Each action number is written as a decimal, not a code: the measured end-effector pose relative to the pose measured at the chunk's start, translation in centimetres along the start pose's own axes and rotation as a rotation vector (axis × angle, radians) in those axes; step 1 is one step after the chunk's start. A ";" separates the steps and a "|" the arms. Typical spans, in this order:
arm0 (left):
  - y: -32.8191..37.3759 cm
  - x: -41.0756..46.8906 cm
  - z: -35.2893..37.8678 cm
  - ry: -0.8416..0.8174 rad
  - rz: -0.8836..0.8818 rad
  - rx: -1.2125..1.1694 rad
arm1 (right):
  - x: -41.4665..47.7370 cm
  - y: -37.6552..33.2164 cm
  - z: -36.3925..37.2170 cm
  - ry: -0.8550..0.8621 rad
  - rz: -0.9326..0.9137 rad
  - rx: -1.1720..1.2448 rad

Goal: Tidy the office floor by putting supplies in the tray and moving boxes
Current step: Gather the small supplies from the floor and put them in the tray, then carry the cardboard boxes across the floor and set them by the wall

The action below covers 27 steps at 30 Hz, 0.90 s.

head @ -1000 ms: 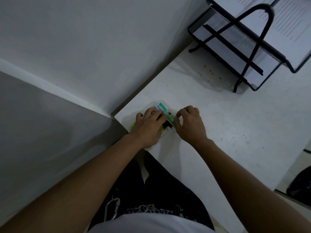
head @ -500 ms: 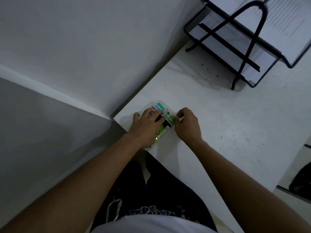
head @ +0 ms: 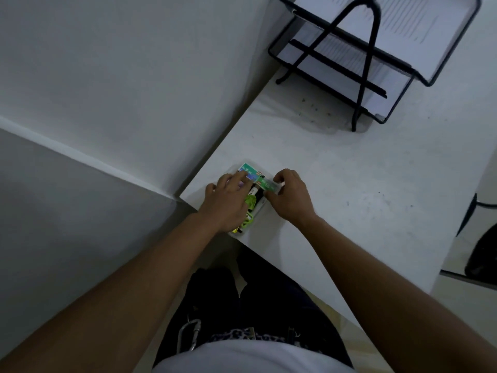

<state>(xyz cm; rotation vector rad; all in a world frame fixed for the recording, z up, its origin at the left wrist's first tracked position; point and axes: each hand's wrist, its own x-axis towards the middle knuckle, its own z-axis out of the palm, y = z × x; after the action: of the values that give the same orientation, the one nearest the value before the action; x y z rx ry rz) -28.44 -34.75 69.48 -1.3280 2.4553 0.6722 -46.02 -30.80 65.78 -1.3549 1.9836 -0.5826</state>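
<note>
At frame centre my right hand point(head: 291, 197) now pinches a green box point(head: 269, 185), drawn out beside the other box point(head: 248, 168) in the tray point(head: 261, 207). My left hand point(head: 228, 203) presses flat on the supplies, which look nearly settled.

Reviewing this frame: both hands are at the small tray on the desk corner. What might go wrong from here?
1. The tray sits right at the desk edge near its corner; a push from the left hand, resting on the supplies, might slide it off.
2. The right hand pinches only the end of a green box at the tray's right side, so it may slip and land outside.
</note>
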 end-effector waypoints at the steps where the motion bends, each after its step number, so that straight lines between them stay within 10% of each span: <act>1: -0.2 -0.3 0.1 0.050 -0.012 -0.045 | -0.2 0.0 0.1 0.011 0.008 0.008; 13: -2.1 -4.2 1.7 0.244 -0.050 -0.182 | -3.6 -0.2 -0.1 0.170 0.125 0.138; 27: 3.5 -11.1 3.0 0.232 0.487 -0.208 | -21.1 0.0 0.4 0.517 0.360 0.297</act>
<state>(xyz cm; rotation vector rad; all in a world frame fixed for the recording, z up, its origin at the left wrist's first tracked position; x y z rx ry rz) -25.28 -23.66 72.77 -0.9091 3.0074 0.9514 -40.57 -11.18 71.14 -0.6834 2.3489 -1.0797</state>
